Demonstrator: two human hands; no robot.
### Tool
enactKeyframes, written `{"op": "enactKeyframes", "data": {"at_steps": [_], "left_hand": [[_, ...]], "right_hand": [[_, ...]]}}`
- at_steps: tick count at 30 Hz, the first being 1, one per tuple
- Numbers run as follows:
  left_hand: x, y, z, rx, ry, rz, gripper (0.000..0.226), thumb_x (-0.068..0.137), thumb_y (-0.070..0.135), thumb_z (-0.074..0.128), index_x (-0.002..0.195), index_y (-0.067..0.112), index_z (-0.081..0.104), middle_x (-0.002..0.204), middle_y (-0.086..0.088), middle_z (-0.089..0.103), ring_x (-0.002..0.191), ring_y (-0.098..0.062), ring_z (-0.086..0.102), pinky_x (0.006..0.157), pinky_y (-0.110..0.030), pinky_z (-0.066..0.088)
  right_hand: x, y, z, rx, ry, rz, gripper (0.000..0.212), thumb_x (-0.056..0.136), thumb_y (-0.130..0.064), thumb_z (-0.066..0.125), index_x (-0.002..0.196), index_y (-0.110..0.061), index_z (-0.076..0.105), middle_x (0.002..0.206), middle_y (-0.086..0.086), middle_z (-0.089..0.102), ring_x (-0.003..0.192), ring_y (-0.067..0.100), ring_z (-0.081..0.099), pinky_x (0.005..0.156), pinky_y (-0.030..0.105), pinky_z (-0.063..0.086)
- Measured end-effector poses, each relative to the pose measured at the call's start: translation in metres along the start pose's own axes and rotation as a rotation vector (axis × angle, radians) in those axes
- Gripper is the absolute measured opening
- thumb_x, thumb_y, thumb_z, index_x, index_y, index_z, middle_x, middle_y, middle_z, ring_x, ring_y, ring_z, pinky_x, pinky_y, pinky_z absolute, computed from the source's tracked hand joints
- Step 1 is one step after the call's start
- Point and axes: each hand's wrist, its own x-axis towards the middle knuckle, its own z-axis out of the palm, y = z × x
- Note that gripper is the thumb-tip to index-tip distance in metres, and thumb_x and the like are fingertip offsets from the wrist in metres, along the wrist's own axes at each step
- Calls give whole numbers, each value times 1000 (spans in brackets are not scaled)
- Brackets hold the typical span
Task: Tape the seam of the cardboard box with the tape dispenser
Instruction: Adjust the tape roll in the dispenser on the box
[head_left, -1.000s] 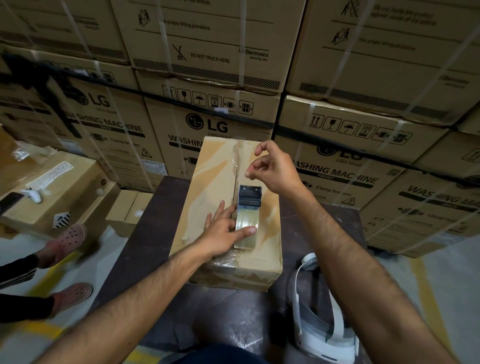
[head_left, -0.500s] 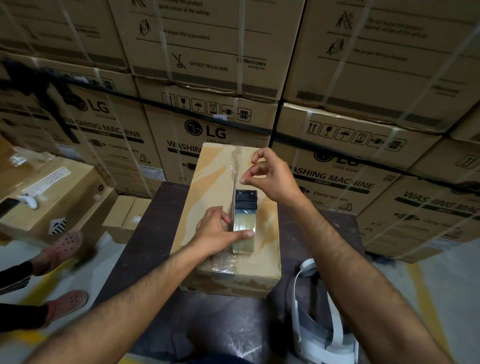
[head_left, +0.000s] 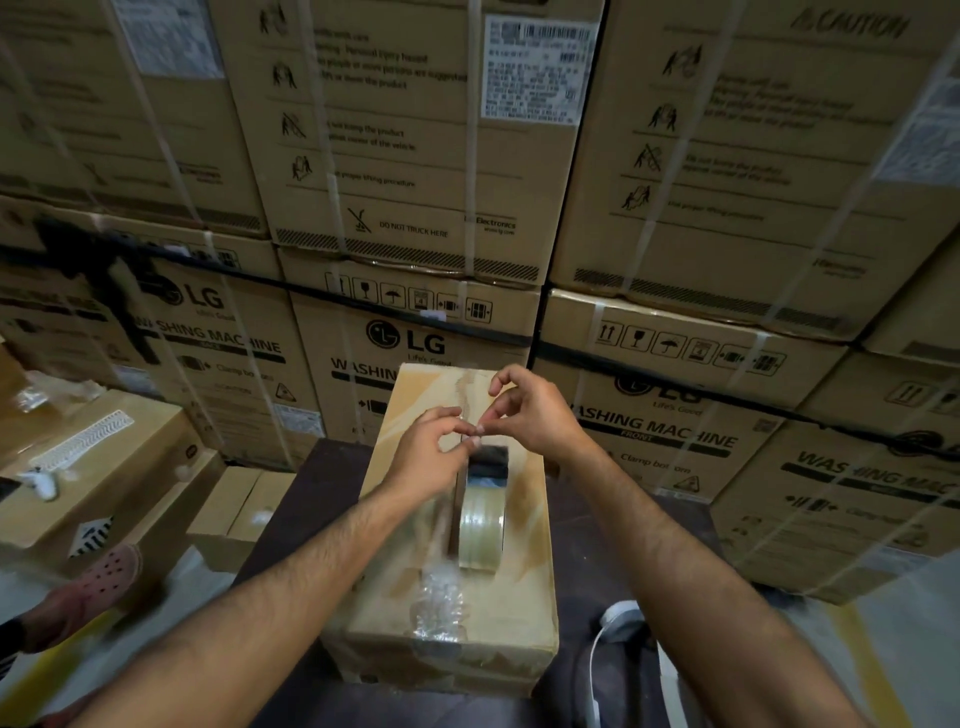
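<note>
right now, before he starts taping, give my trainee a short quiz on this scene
1. True or false: the tape dispenser rests on top of the cardboard box.
2. Where do the fingertips of the left hand and right hand meet?
A. just above the dispenser's far end
B. at the box's near edge
C. off the box, over the floor
3. Short answer: what white device lies on the dark table, to the right of the box?

Key
1. True.
2. A.
3. A white headset.
</note>
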Motion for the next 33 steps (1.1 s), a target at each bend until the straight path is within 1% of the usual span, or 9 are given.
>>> {"op": "enactKeyframes", "data": {"at_steps": [2,4,7,14,19,22,25,28,33], "left_hand": [[13,1,1,43,-9,-29,6,90,25,81,95,27,81,140,3,60,134,-13,51,106,-24,34],[24,-3,2,90,-50,-67,9,86,25,84,87,34,80,145,1,57,139,-16,48,111,-29,33],[38,-13,7,168,-111,-99,28,78,27,90,71,48,74,155,0,51,152,-22,33,123,-51,27],[52,-24,20,413,-141,-89,19,84,33,83,77,44,70,163,5,43,158,-19,17,124,-54,13],[60,-29,30,445,-116,-101,14,87,29,79,83,41,72,162,8,43,158,-18,18,124,-56,13],[64,-40,31,406,-58,-158,5,89,34,78,91,38,75,159,7,47,156,-18,23,123,-52,17],[66,-45,32,320,-45,-185,11,88,37,80,86,42,71,155,8,51,154,-18,27,122,-51,18],[68,-47,34,299,-34,-183,21,85,37,83,76,47,66,148,10,55,148,-17,36,122,-53,23],[72,-56,37,237,-42,-164,22,81,39,86,73,49,68,131,15,59,133,-12,50,115,-54,36]], "right_hand": [[12,5,1,-18,-21,51,45,79,-10,92,108,-17,58,82,1,82,81,14,80,89,44,63],[22,12,4,-19,-48,97,46,79,-8,92,109,-15,58,82,3,82,81,15,80,92,47,63],[33,27,13,-12,-70,158,44,79,-6,91,109,-13,60,81,4,82,80,15,80,93,46,63],[44,56,26,24,-102,230,40,77,-10,93,106,-16,67,85,2,83,87,19,80,79,33,59],[50,75,21,92,-204,273,54,74,-24,94,124,-22,71,113,0,78,112,17,72,108,44,54],[46,80,18,-244,-113,109,74,76,-52,83,145,-34,62,145,-5,63,139,16,52,119,46,38],[39,93,22,-677,-8,-130,70,84,-67,65,148,-39,58,153,-4,58,153,21,35,126,56,20],[39,100,29,-700,10,-203,58,88,-68,59,138,-39,68,152,-2,59,154,23,34,127,61,17],[44,105,32,-663,80,-245,31,91,-55,75,117,-40,80,136,-8,71,146,18,46,122,56,27]]}}
